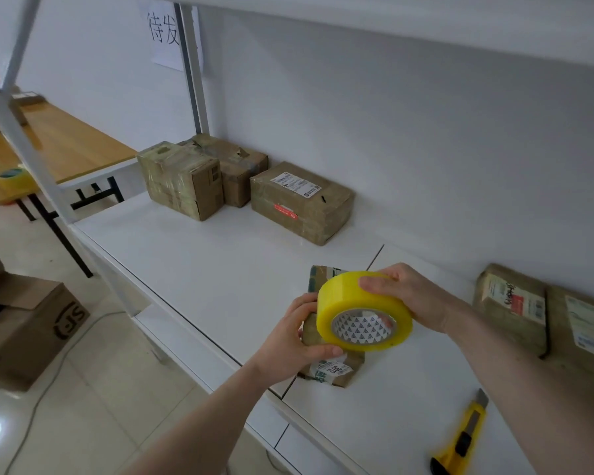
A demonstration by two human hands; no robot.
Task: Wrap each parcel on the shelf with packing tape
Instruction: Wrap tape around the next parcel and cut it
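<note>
A yellow roll of packing tape is held over a small flat parcel that lies on the white shelf. My right hand grips the roll from its far side, fingers curled over the top. My left hand holds the roll's near edge, thumb along its lower rim; whether it also touches the parcel is hidden. Three taped cardboard parcels stand at the back left: one, a second behind it, a third. Two more parcels sit at the right.
A yellow utility knife lies on the shelf at the front right. An open cardboard box stands on the floor at the left. A wooden table with another tape roll is beyond the shelf's upright.
</note>
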